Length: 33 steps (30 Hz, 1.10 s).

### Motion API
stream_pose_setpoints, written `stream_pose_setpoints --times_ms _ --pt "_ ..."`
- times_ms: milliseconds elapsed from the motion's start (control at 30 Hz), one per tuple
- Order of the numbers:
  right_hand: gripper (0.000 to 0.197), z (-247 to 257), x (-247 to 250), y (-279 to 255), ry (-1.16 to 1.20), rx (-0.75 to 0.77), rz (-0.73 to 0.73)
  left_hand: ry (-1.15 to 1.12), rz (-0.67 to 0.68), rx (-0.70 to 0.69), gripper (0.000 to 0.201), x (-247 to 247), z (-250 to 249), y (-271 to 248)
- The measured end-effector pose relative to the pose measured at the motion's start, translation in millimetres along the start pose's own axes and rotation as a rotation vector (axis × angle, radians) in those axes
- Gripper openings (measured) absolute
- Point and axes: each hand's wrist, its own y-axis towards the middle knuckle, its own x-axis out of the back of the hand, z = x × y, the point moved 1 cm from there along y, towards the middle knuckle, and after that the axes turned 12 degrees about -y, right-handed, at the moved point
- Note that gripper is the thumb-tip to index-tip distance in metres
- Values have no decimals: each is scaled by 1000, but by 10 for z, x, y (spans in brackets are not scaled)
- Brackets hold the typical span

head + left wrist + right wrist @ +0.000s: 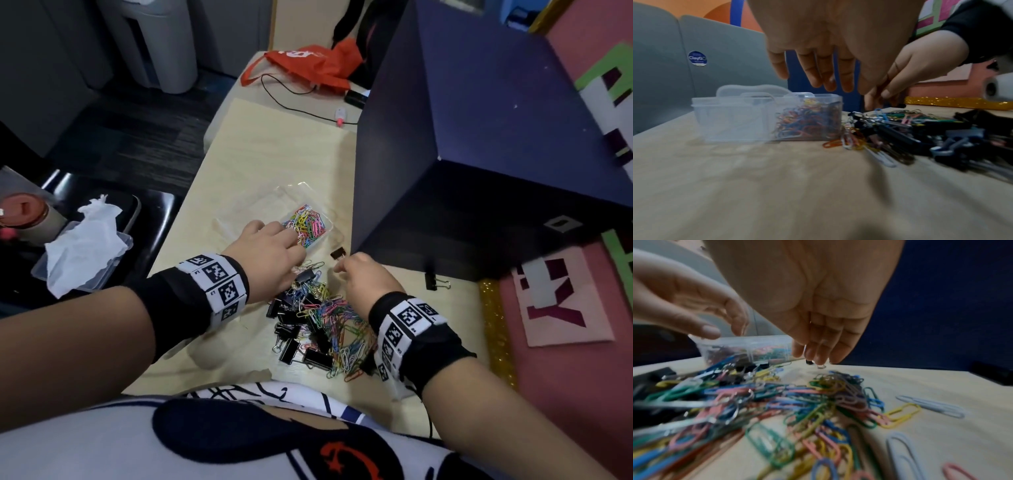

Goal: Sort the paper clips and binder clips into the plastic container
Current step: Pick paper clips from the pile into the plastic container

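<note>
A clear plastic container (246, 209) stands on the pale table; its right compartment holds coloured paper clips (306, 224). In front of it lies a mixed pile of paper clips and black binder clips (315, 325). My left hand (291, 243) hovers over the container's near edge, its fingers (824, 73) straight and holding nothing. My right hand (339, 268) is just right of it, above the pile's far end, and pinches a small black binder clip (338, 254) by its wire handles. That binder clip (809, 362) hangs from my right hand (813, 356) just above the table.
A tall dark blue box (479, 137) stands close on the right, with a loose binder clip (434, 282) at its foot. An orange bag (308, 65) and a cable lie at the far end. Left of the table sits a clear tray with tissue (82, 253).
</note>
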Motion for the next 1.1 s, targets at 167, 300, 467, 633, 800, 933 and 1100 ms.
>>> stream_pose_setpoints --times_ms 167,300,467,633,800,933,1100 --pt "79 137 -112 -70 -178 187 106 64 58 -106 23 -98 -197 -62" --pt "82 50 -146 -170 -219 84 125 154 208 -51 37 -267 -250 -100" --pt "63 -137 -128 -382 -268 -69 100 193 223 -22 32 -273 -309 -38" --pt "60 -119 -81 -399 -162 -53 44 204 241 16 42 -276 -347 17" --pt "76 85 -160 -333 -215 177 109 188 235 24 30 -236 -355 27" --pt "58 64 -90 -245 -279 70 69 218 146 -12 27 -258 -303 -59" --pt "56 194 15 -48 -211 141 38 156 194 19 31 -282 -324 -160"
